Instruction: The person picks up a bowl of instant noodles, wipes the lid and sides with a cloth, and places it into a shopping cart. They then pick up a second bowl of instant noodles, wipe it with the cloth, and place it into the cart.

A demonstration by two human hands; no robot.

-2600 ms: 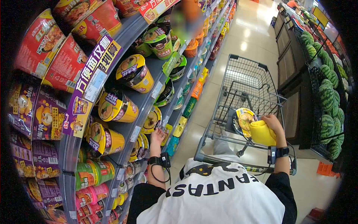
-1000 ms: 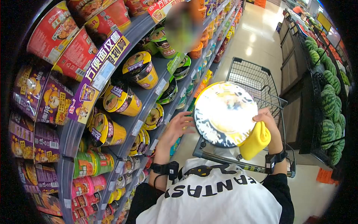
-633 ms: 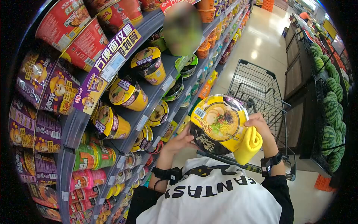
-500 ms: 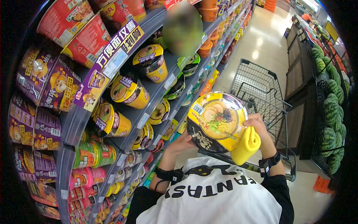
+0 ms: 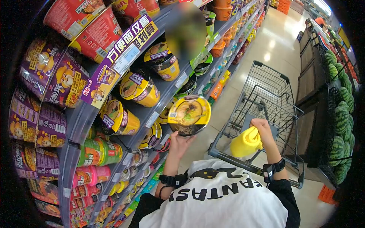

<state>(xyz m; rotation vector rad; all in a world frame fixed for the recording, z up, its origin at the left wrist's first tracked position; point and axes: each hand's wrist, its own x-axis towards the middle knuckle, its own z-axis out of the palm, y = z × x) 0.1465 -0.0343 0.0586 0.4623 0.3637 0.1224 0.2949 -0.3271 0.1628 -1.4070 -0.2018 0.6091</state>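
A round instant noodle bowl (image 5: pixel 189 112) with a yellow lid and dark side is held up beside the shelf, its lid facing me. My left hand (image 5: pixel 180 145) supports it from below, fingers closed at its lower edge. Over the shopping cart (image 5: pixel 266 89), my right hand (image 5: pixel 263 130) grips the top of a folded yellow cloth (image 5: pixel 245 142). Yellow noodle cups (image 5: pixel 140 89) stand on the shelf left of the bowl. Just behind the bowl, more yellow-lidded bowls (image 5: pixel 152 136) are partly hidden.
Tiered shelves (image 5: pixel 152 117) of instant noodles run along my left. Red noodle tubs (image 5: pixel 97 34) sit higher up, purple multipacks (image 5: pixel 66 81) at the far left. A dark display stand with watermelons (image 5: pixel 341 114) lines the right side. Tiled floor (image 5: pixel 262 49) stretches between.
My right hand has left the noodle bowl and moved right with the yellow cloth. My left hand has carried the bowl leftward and up, toward the shelf.
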